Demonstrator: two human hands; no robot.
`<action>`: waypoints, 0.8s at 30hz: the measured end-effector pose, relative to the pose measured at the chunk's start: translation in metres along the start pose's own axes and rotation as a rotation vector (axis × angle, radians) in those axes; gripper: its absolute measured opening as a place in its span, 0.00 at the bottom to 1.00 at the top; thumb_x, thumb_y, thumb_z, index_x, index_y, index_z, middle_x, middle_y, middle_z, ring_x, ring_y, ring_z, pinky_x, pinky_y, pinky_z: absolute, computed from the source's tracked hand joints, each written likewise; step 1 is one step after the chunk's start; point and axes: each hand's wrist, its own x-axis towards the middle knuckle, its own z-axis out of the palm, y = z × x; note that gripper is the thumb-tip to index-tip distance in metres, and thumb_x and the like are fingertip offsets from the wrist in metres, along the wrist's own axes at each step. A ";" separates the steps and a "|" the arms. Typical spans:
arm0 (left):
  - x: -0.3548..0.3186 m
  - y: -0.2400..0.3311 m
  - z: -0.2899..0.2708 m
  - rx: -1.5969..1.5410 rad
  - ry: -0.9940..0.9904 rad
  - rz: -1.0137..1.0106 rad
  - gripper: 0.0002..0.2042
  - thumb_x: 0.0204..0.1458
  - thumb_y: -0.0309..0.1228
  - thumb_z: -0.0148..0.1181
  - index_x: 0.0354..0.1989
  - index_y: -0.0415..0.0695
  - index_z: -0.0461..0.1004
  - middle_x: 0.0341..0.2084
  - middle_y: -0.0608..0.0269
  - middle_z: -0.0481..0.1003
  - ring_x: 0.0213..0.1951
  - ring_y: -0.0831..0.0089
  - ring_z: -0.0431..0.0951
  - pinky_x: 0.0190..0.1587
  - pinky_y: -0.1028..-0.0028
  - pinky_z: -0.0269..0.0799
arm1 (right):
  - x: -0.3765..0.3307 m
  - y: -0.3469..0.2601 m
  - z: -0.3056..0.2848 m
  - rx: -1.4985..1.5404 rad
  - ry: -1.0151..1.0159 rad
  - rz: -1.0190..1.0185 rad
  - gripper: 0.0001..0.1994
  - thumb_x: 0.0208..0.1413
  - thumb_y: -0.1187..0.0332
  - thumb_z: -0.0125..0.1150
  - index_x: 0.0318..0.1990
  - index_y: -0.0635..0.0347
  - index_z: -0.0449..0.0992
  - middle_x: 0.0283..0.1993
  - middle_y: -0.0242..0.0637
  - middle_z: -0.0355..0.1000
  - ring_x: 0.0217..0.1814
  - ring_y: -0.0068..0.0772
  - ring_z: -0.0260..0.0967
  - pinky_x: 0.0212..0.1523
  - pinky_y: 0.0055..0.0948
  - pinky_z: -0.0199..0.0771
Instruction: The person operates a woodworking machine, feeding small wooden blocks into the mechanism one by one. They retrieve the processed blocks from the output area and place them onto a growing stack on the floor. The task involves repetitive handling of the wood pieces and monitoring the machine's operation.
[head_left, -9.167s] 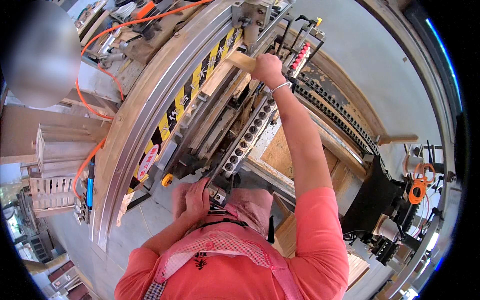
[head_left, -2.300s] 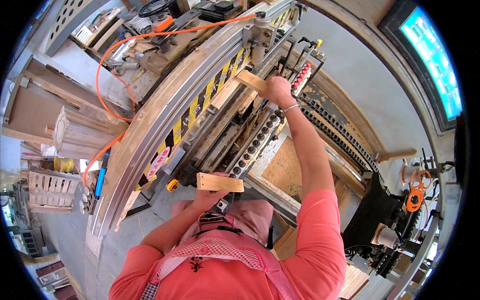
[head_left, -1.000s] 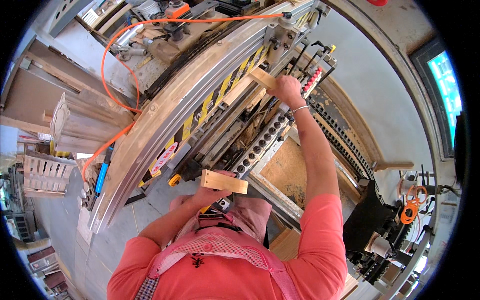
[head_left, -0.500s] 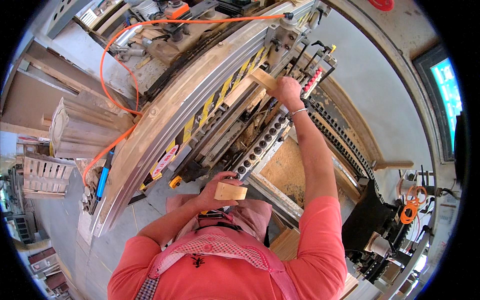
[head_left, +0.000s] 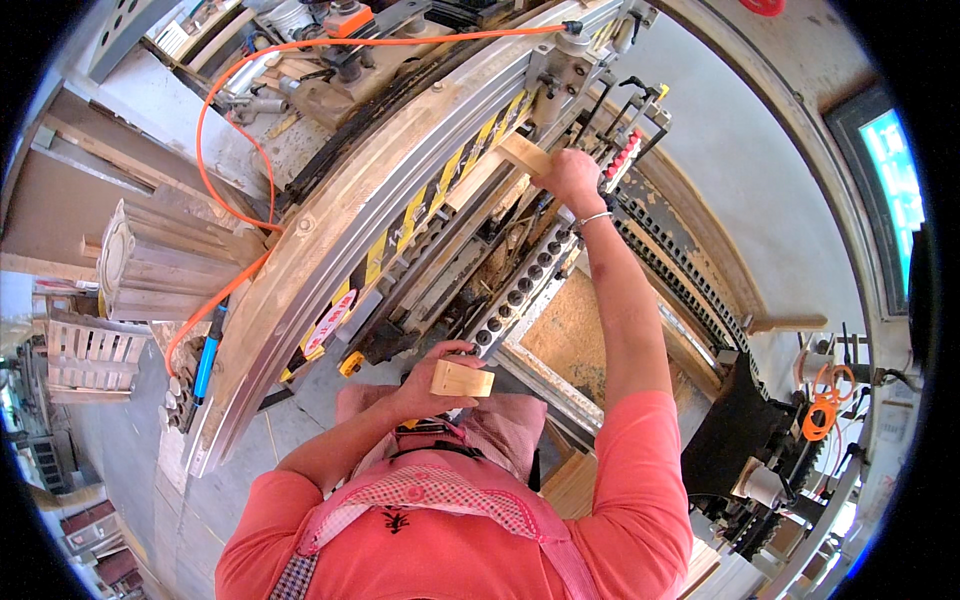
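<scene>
Left hand [head_left: 424,388] clamped on short wood block [head_left: 462,379], near lower end of knob row [head_left: 514,298]. Right hand [head_left: 570,178] closed on end of second wood block [head_left: 523,153], near upper end of knob row. Striped band [head_left: 402,230] left of knob row. Brown board [head_left: 566,325] right of knob row. Orange hose [head_left: 400,41] well left of knob row.

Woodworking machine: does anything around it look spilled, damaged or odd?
The brown panel right of the round black fittings looks mottled with dark specks; dirt or wear, I cannot tell. Nothing stands out at the left hand or right hand, each holding a wooden block.
</scene>
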 end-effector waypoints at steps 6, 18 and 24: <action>0.002 0.002 -0.004 0.136 -0.039 0.023 0.27 0.34 0.28 0.73 0.47 0.45 0.72 0.52 0.61 0.63 0.53 0.69 0.66 0.54 0.71 0.64 | 0.001 0.003 0.004 -0.021 0.031 -0.043 0.23 0.34 0.46 0.66 0.27 0.61 0.79 0.27 0.44 0.74 0.32 0.42 0.73 0.35 0.35 0.74; -0.003 -0.008 0.003 -0.153 0.004 -0.079 0.26 0.33 0.27 0.72 0.46 0.44 0.72 0.50 0.61 0.65 0.53 0.68 0.66 0.54 0.71 0.64 | 0.005 0.002 0.003 -0.031 -0.001 -0.055 0.22 0.34 0.47 0.65 0.26 0.59 0.79 0.27 0.43 0.74 0.31 0.42 0.73 0.35 0.35 0.74; -0.001 -0.003 0.003 -0.250 -0.007 -0.081 0.25 0.34 0.26 0.72 0.45 0.42 0.71 0.47 0.61 0.70 0.51 0.70 0.69 0.53 0.71 0.65 | 0.007 0.007 0.014 0.008 0.083 -0.074 0.21 0.33 0.48 0.63 0.22 0.60 0.78 0.25 0.46 0.73 0.31 0.46 0.73 0.34 0.37 0.74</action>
